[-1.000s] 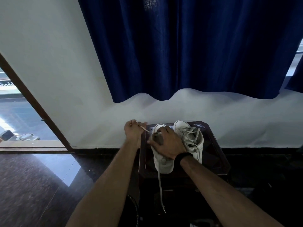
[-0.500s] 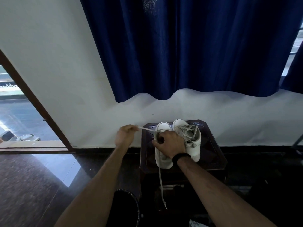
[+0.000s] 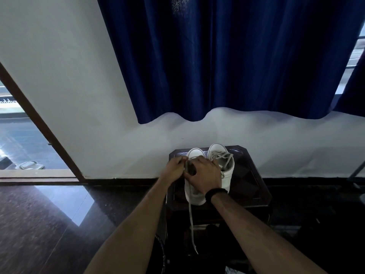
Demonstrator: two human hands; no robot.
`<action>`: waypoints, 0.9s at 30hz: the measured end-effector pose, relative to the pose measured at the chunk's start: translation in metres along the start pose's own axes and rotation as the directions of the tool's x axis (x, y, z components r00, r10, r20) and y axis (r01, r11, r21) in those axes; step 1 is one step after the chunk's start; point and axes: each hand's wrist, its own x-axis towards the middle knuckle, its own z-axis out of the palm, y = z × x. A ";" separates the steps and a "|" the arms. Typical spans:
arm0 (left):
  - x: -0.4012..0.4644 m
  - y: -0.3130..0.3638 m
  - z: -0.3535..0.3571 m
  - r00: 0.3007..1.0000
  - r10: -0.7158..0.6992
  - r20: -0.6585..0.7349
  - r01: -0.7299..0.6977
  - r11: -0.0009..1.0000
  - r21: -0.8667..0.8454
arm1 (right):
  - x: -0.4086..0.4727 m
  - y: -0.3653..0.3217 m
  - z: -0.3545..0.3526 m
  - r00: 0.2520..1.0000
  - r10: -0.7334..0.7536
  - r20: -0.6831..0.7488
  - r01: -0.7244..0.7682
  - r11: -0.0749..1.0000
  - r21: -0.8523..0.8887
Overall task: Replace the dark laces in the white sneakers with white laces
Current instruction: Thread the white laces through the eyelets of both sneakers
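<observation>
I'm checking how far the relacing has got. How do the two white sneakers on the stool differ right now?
The left sneaker has both hands on it, the left hand and right hand working at its eyelets; the right sneaker is untouched. A loose lace end trails from the left sneaker over the stool edge; the right sneaker's lace lies across its tongue. Both are white, side by side, toes toward the wall.

pale lettering on a sign (image 3: 7, 101) outside the doorway at far left, cropped, too blurred to read
</observation>
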 end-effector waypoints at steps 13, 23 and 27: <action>-0.016 0.009 0.022 0.979 0.034 -0.201 0.012 0.975 0.224 | -0.010 0.084 -0.036 0.989 -0.077 0.123 0.057 0.985 0.160; -0.028 0.017 0.032 0.936 0.052 -0.347 0.064 0.947 0.315 | -0.004 0.095 -0.044 0.979 -0.064 0.192 -0.004 0.941 0.337; -0.027 0.018 0.034 0.937 0.047 -0.347 0.077 0.938 0.337 | -0.008 0.099 -0.048 0.972 -0.106 0.211 0.036 0.949 0.313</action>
